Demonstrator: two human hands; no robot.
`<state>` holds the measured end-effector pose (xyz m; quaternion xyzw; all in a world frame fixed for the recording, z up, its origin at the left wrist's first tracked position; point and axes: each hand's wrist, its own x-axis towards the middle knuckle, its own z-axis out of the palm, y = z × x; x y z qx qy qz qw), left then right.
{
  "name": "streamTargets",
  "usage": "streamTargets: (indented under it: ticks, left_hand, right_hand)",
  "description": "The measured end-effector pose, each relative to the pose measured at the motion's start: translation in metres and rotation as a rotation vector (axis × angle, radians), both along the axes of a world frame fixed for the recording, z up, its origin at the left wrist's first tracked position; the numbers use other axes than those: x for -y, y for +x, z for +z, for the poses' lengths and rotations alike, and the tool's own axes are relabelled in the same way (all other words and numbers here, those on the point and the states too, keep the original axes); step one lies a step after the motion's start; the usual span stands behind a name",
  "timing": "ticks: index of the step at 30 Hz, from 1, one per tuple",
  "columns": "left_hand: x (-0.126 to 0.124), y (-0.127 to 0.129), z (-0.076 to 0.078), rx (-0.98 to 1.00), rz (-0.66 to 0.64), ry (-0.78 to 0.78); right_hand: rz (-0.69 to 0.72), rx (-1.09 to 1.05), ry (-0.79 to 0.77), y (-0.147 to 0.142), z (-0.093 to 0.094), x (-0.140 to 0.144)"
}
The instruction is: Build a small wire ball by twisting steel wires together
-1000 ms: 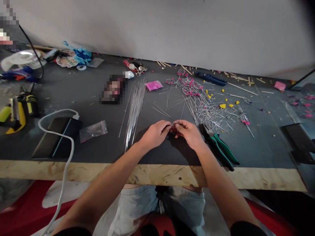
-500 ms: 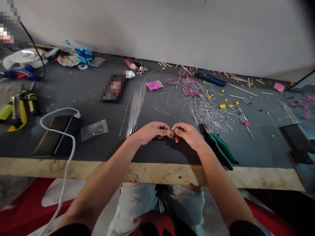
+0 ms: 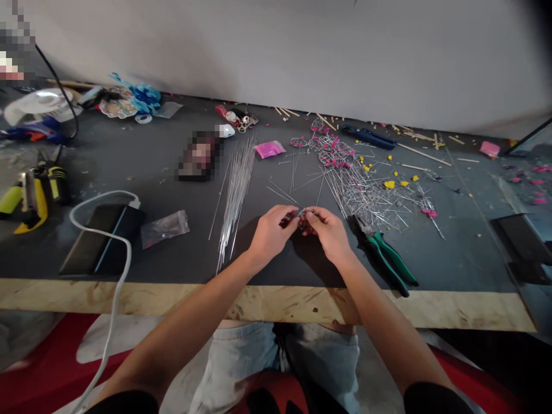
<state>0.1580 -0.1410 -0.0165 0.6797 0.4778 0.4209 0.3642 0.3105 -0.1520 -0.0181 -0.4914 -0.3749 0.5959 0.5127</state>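
Between my fingertips, close to the table's front edge, is a small piece of bent wire; its exact shape is mostly hidden. My left hand pinches it from the left, with thumb and fingers together. From the right, my right hand grips the same piece between thumb and forefinger. Left of my hands lies a bundle of straight metal wires. Green-handled pliers rest just right of my right hand. Beyond it spreads a pile of wire pieces, several with pink or yellow bits.
A pink packet lies behind my hands. Leftward are a clear plastic bag, a black power bank with a white cable, and yellow-black tools. A dark blue cutter lies near the wall among thin sticks.
Both hands have moved slightly away from me, up from the front edge. My left hand has turned, its wrist now farther right. The bent wire stays between the fingers.
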Motion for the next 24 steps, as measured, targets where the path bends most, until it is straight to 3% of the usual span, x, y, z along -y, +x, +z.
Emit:
streamTargets:
  ticks: [4,14,24]
  left_hand:
    - [0.0001,-0.0003,0.0021,-0.071,-0.011,0.068]
    - [-0.0015,0.0003,0.0045,-0.265,-0.04,0.062]
    - [0.0008,0.0016,0.0006,-0.122,0.013,0.003]
  right_hand:
    - [-0.006,0.032,0.01,-0.0004,-0.0003,0.0008]
    - [-0.004,0.124,0.013,-0.0006,-0.0039,0.0007]
    - [-0.028,0.096,0.052,-0.0014,-0.0036,0.0002]
